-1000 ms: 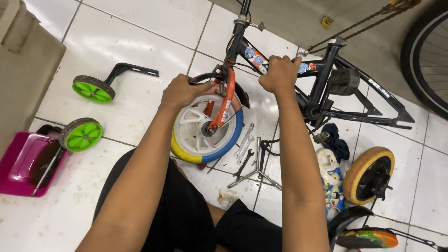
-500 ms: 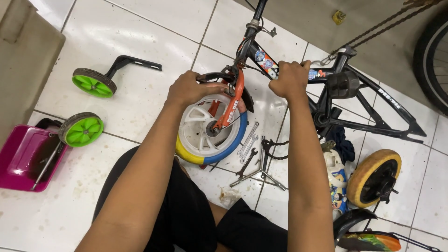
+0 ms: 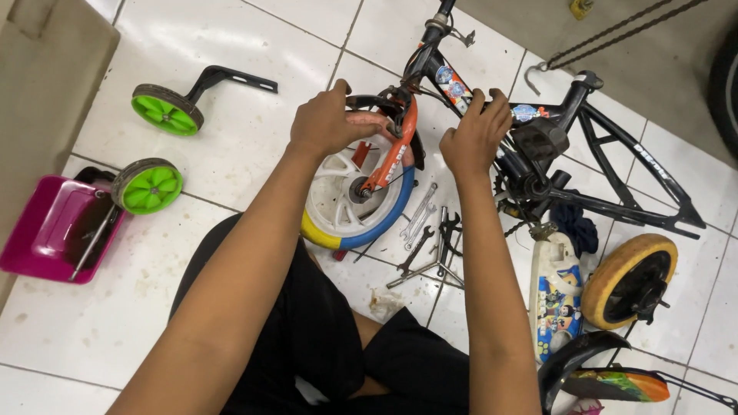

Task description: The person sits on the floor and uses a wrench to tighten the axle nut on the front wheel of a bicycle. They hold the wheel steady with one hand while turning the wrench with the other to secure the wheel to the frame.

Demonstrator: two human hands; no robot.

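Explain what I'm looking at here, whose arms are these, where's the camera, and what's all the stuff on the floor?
The camera sits on a person's head and looks down, so the two bare arms are their own. The left hand grips the top of a small bike's front wheel. The right hand holds the dark bike frame. On the white tiled floor lie two green training wheels, a pink tray, some wrenches, and a loose yellow-tyred wheel. No machine is involved, only hands.
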